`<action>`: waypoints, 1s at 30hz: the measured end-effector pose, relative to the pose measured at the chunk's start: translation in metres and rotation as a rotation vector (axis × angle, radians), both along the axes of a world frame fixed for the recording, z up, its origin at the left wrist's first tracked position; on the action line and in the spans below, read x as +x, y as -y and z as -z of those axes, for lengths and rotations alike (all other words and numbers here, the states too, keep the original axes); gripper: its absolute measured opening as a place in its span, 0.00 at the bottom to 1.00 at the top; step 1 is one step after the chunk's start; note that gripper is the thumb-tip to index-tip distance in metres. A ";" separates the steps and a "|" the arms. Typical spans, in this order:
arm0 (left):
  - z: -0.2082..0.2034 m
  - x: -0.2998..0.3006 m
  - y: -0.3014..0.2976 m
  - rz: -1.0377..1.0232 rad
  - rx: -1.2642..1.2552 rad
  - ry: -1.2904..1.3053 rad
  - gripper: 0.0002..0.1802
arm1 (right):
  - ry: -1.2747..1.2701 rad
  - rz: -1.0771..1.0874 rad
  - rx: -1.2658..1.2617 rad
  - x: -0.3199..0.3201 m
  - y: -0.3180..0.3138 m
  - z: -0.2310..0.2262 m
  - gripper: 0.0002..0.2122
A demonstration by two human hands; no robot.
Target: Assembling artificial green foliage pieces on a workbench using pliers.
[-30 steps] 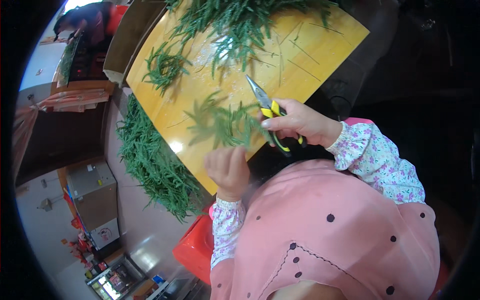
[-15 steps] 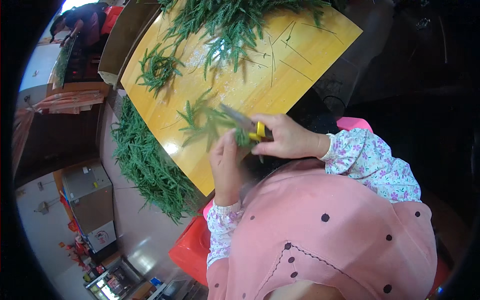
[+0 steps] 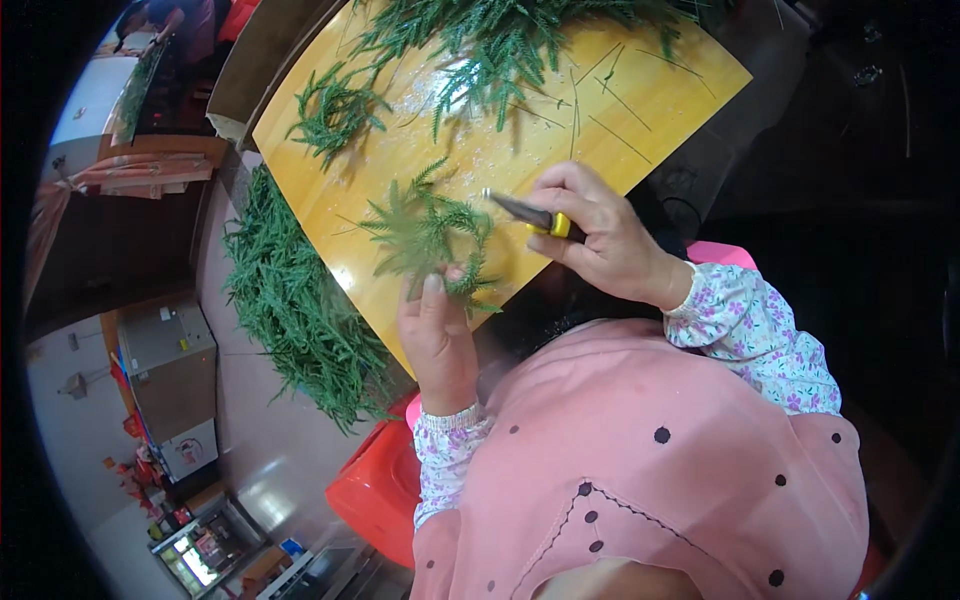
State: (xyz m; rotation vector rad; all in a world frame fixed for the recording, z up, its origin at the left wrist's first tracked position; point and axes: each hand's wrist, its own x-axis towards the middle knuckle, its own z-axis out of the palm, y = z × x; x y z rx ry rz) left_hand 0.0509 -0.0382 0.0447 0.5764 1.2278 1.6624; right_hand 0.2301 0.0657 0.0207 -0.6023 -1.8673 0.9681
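My left hand [image 3: 440,335] grips a small ring of green, artificial-looking pine sprigs [image 3: 478,232] between thumb and fingers, held above the front of the table. Part of the ring is blurred by motion. To its right, my right hand [image 3: 608,238] is closed round scissors [image 3: 520,210] with yellow and black handles. Their blades look closed and point left toward the ring, a little apart from it. A second ring of sprigs [image 3: 338,115] lies on the table farther back on the left.
A large heap of green sprigs [image 3: 500,50] covers the table's far side. Thin cut stems [image 3: 625,105] and pale bits lie on the yellow wooden table [image 3: 690,85]. Another big pile of sprigs [image 3: 300,310] stands left of the table, near a red plastic stool [image 3: 375,490].
My right hand has drawn the scissors back from the ring, up and to the right. My left hand has shifted slightly left, still holding the ring, which now shows more openly.
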 end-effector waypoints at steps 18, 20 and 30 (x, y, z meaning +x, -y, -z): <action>0.004 0.015 0.005 0.014 0.034 -0.228 0.20 | 0.507 0.215 0.236 0.002 0.015 -0.003 0.19; 0.006 0.018 0.004 0.022 0.025 -0.256 0.20 | 0.522 0.216 0.244 0.003 0.015 -0.005 0.19; 0.014 0.036 -0.002 -0.002 0.014 -0.515 0.18 | 0.588 0.194 0.243 0.006 0.019 -0.008 0.20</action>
